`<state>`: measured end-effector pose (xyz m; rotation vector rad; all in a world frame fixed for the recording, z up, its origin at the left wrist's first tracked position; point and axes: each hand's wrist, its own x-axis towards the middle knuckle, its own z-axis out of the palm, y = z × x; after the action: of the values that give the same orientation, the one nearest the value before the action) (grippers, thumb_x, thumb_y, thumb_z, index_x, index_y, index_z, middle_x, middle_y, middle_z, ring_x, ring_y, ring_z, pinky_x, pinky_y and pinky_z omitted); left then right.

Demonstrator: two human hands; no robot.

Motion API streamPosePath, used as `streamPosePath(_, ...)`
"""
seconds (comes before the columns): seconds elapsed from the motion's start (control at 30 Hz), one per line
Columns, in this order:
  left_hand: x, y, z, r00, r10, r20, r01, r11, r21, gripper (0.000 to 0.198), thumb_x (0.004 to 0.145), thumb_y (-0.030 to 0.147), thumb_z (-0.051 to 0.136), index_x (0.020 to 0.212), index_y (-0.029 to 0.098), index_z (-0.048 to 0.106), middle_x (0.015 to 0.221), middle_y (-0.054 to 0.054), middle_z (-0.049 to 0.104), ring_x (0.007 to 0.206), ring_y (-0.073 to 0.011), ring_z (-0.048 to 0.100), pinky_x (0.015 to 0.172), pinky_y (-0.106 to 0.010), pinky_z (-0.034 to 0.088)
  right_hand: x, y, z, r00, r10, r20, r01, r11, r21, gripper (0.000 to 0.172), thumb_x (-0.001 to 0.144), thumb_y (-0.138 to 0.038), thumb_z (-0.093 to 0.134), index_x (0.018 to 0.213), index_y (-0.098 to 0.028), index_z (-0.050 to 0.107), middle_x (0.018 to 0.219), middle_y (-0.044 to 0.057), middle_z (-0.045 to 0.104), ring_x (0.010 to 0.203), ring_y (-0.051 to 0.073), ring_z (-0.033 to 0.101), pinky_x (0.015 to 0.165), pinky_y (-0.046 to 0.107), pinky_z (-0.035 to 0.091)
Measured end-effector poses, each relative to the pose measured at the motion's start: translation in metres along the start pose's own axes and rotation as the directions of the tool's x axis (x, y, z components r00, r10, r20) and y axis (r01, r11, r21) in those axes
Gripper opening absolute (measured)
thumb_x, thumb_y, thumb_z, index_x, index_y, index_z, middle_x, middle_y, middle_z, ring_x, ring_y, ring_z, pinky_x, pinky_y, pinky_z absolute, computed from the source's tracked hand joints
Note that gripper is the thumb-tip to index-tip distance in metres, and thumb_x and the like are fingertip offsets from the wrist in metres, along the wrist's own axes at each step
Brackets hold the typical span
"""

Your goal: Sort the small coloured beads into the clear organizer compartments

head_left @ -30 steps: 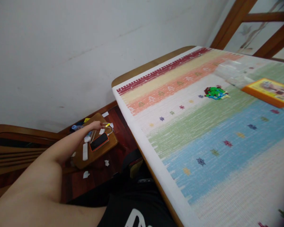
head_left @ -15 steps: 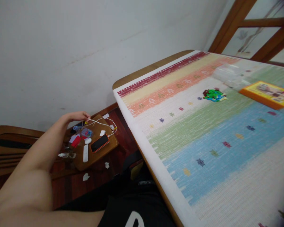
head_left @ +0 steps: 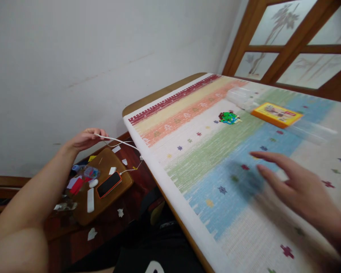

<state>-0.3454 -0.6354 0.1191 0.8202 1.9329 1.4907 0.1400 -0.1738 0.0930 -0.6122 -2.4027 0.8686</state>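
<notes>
My left hand (head_left: 85, 138) is raised beside the table's left edge, fingers pinched on a white cable (head_left: 118, 141). The cable hangs down toward a phone in an orange case (head_left: 109, 184) lying on a low wooden stool (head_left: 108, 167). My right hand (head_left: 295, 185) hovers over the striped tablecloth (head_left: 216, 151) at the right, fingers spread and holding nothing. A small pile of green and blue building bricks (head_left: 229, 117) lies farther back on the cloth.
A yellow-orange box (head_left: 275, 113) and clear plastic packaging (head_left: 241, 96) lie at the table's far side. The stool also carries a white mouse-like object (head_left: 93, 183), paper scraps and small clutter. A white wall stands behind; a wooden-framed window is at the upper right.
My left hand lifted the white cable up off the stool and away from the phone. My right hand came into view over the table. The view swung to the right.
</notes>
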Motion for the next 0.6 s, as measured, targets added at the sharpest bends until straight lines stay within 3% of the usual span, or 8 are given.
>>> streamPosePath(0.1,0.012,0.012,0.029,0.997,0.079,-0.01,-0.079,0.992,-0.1,0.049,0.069,0.042,0.089,0.054,0.019,0.049,0.071,-0.004,0.06,0.081,-0.0236,0.063,0.094,-0.054,0.054,0.01,-0.034,0.051,0.956,-0.194,0.22,0.133,0.955,0.265,0.052,0.103,-0.063,0.054,0.143,-0.031,0.062,0.135,0.014,0.068,0.118,0.03,0.067,0.079,0.044,0.061)
streamPosePath(0.17,0.017,0.02,0.05,0.994,0.096,-0.047,-0.102,0.985,-0.139,0.043,0.077,0.035,0.083,0.056,0.019,0.05,0.071,-0.004,0.059,0.08,-0.0222,0.063,0.096,-0.054,0.054,0.014,-0.067,0.087,0.915,-0.29,0.28,0.149,0.888,0.434,0.049,0.105,-0.051,0.056,0.149,-0.031,0.055,0.136,0.012,0.067,0.12,0.028,0.067,0.098,0.049,0.059)
streamPosePath(0.23,0.021,0.025,0.068,0.994,0.083,-0.074,-0.094,0.981,-0.168,0.034,0.079,0.027,0.08,0.059,0.018,0.053,0.07,-0.003,0.059,0.075,-0.0201,0.063,0.09,-0.049,0.056,0.013,-0.098,0.12,0.883,-0.328,0.336,0.102,0.832,0.545,0.05,0.104,-0.043,0.06,0.151,-0.029,0.052,0.136,0.011,0.067,0.122,0.026,0.066,0.106,0.048,0.055)
streamPosePath(0.37,0.023,0.03,0.092,0.994,0.015,-0.104,-0.042,0.964,-0.262,0.022,0.074,0.013,0.077,0.063,0.016,0.058,0.07,-0.004,0.064,0.068,-0.0168,0.064,0.073,-0.035,0.058,0.002,-0.128,0.175,0.77,-0.345,0.536,-0.086,0.777,0.624,0.06,0.095,-0.038,0.074,0.149,-0.025,0.052,0.127,0.01,0.07,0.111,0.023,0.069,0.096,0.04,0.058)
streamPosePath(0.47,0.023,0.031,0.103,0.991,-0.05,-0.123,-0.001,0.925,-0.381,0.021,0.076,0.008,0.074,0.065,0.015,0.057,0.068,-0.003,0.064,0.065,-0.0154,0.065,0.069,-0.031,0.058,-0.005,-0.13,0.203,0.729,-0.257,0.635,-0.247,0.765,0.594,0.036,0.095,-0.027,0.071,0.131,-0.021,0.063,0.101,0.004,0.074,0.091,0.018,0.071,0.082,0.031,0.058)
streamPosePath(0.6,0.023,0.034,0.116,0.987,-0.097,-0.125,0.028,0.884,-0.466,0.021,0.079,0.003,0.069,0.069,0.015,0.056,0.067,-0.003,0.065,0.064,-0.0148,0.065,0.069,-0.031,0.059,0.009,-0.126,0.225,0.759,-0.079,0.646,-0.375,0.757,0.534,0.037,0.096,-0.029,0.071,0.129,-0.021,0.056,0.083,0.0,0.07,0.064,0.014,0.066,0.056,0.022,0.05)
